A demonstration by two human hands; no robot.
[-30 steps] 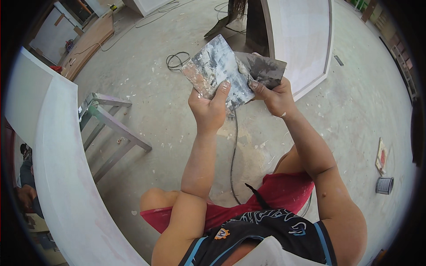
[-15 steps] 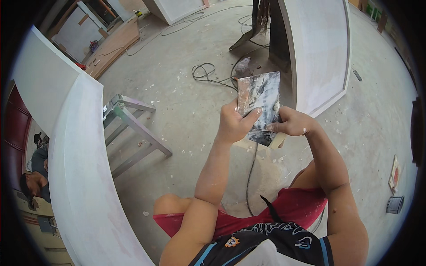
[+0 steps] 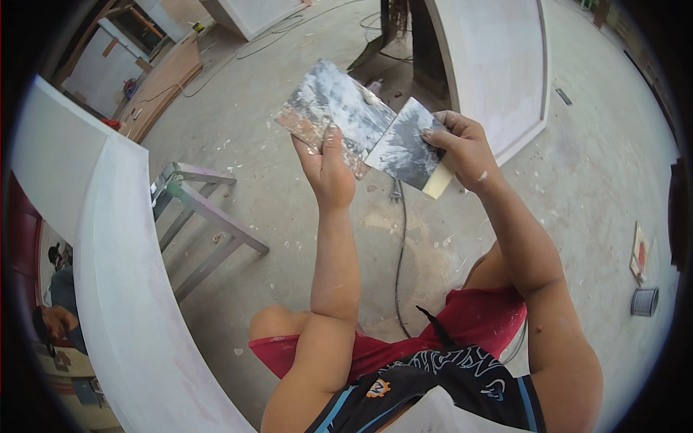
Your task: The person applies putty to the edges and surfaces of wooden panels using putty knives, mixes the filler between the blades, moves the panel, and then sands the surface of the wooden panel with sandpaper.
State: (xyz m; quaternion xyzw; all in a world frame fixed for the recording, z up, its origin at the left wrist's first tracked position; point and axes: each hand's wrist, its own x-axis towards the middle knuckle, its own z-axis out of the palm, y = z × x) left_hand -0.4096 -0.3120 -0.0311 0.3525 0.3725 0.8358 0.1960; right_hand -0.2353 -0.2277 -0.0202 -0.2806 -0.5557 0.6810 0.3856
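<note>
My left hand [image 3: 328,173] grips the near edge of a thin rectangular putty board [image 3: 346,97], thumb on top. White and dark smears cover its face, with a brownish patch on the left. In my right hand [image 3: 465,148] is a flat putty scraper [image 3: 410,141], pinched between thumb and fingers. Its squarish grey blade is streaked white, and a cream strip runs along the near right edge. The scraper's left side meets or overlaps the board's right end. Fingers beneath both pieces are partly hidden.
A curved white panel [image 3: 119,260] rises close on my left, by a paint-stained stand [image 3: 209,206]. Another white panel [image 3: 502,65] stands ahead right. A black cable [image 3: 401,267] crosses the speckled floor. At right is a tin [image 3: 644,302]. Another person [image 3: 61,317] is at far left.
The board and scraper, stacked together before, are now spread apart side by side. My left hand has moved left with the board, tilting it. My right hand has risen and turned the scraper.
</note>
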